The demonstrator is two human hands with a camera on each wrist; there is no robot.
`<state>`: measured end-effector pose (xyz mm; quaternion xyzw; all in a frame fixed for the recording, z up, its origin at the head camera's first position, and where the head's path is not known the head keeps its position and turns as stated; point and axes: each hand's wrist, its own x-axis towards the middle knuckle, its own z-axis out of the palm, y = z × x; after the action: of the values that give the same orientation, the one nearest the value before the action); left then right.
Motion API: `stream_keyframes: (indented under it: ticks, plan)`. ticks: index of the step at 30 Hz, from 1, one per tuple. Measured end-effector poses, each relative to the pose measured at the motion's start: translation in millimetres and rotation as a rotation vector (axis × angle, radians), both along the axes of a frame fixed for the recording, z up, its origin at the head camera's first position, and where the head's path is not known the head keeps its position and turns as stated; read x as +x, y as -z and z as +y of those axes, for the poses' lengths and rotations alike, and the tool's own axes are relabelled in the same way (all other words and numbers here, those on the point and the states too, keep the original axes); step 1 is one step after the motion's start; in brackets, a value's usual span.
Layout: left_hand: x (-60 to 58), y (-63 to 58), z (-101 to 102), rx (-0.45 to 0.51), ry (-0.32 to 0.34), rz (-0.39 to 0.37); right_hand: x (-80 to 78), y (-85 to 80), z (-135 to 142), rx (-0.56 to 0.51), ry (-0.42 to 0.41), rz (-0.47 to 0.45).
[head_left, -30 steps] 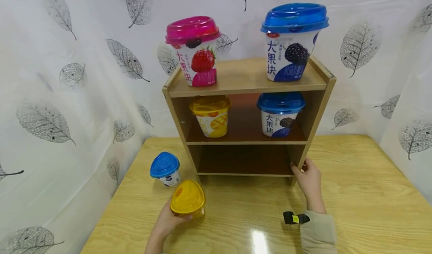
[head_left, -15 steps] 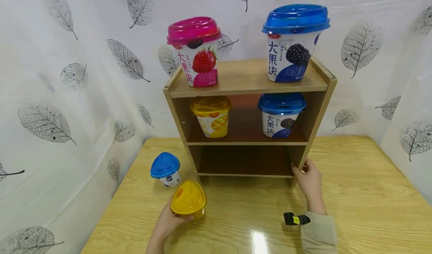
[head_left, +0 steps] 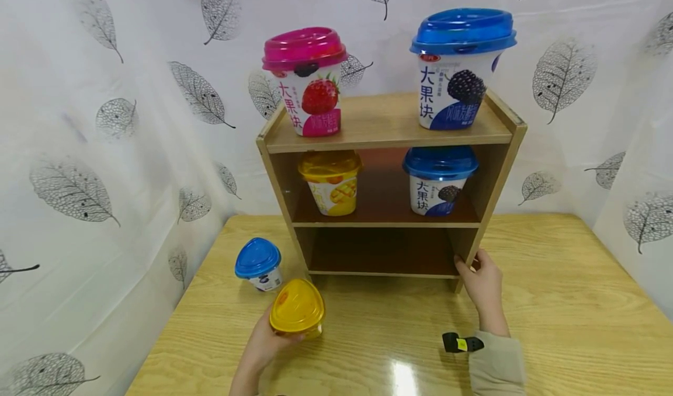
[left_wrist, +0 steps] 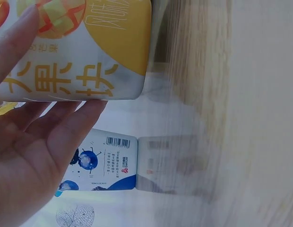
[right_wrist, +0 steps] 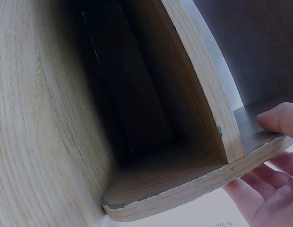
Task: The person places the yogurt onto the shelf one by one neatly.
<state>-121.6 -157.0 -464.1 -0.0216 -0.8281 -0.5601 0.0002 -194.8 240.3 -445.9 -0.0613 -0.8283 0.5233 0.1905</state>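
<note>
My left hand (head_left: 264, 342) grips a yogurt cup with a yellow lid (head_left: 297, 306), close over the table in front of the shelf's left end. In the left wrist view, mango pictures show on the white and yellow cup (left_wrist: 116, 52), thumb on one side and fingers on the other. Just behind it stands a blue-lidded yogurt cup (head_left: 259, 261) with blueberries printed on its side. My right hand (head_left: 482, 282) holds the right side panel of a wooden shelf (head_left: 389, 225) low down. The thumb lies on the panel's inner face; the fingers (right_wrist: 248, 194) are on the outer face.
On the shelf's top stand a pink-lidded strawberry cup (head_left: 315, 92) and a blue-lidded blackberry cup (head_left: 454, 86). The middle level holds a yellow-lidded mango cup (head_left: 333, 188) and another blackberry cup (head_left: 436, 186). A leaf-print cloth (head_left: 131, 168) surrounds the wooden table (head_left: 568, 302).
My left hand has moved slightly forward and to the right with the yellow-lidded yogurt cup. My right hand stays on the shelf panel.
</note>
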Motion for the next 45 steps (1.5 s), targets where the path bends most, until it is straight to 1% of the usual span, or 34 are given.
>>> stream_keyframes:
  ticks: [5, 9, 12, 20, 31, 35, 39, 42, 45]
  plan:
    - [-0.9, -0.8, 2.3, 0.012, 0.011, 0.030, 0.6, -0.7, -0.1, 0.001, 0.002, -0.003]
    - [-1.3, -2.6, 5.6, 0.002, 0.019, 0.071, 0.9, -0.9, -0.2, 0.003, 0.002, -0.002]
    - [-2.0, -4.3, 8.5, 0.002, 0.023, 0.085, 0.8, -0.8, -0.2, 0.003, 0.002, -0.002]
    - [-5.0, -9.2, 15.8, 0.016, 0.031, 0.062, 1.1, -1.5, -0.2, 0.005, 0.000, -0.016]
    - [-8.2, -14.4, 27.2, -0.003, 0.068, 0.092, 1.3, -2.0, -0.3, 0.004, 0.002, -0.017]
    - [-8.7, -17.3, 31.1, 0.010, 0.074, 0.107, 1.0, -1.7, -0.2, 0.005, 0.004, -0.017]
    - [-8.9, -19.3, 33.8, 0.043, 0.090, 0.110, 0.8, -1.7, -0.1, 0.003, 0.003, -0.019]
    - [-8.1, -19.9, 34.9, 0.049, 0.095, 0.113, 0.9, -1.6, -0.1, 0.002, 0.001, -0.021]
    - [-8.2, -19.1, 35.2, 0.038, 0.085, 0.120, 1.0, -1.9, -0.3, 0.002, 0.001, -0.022]
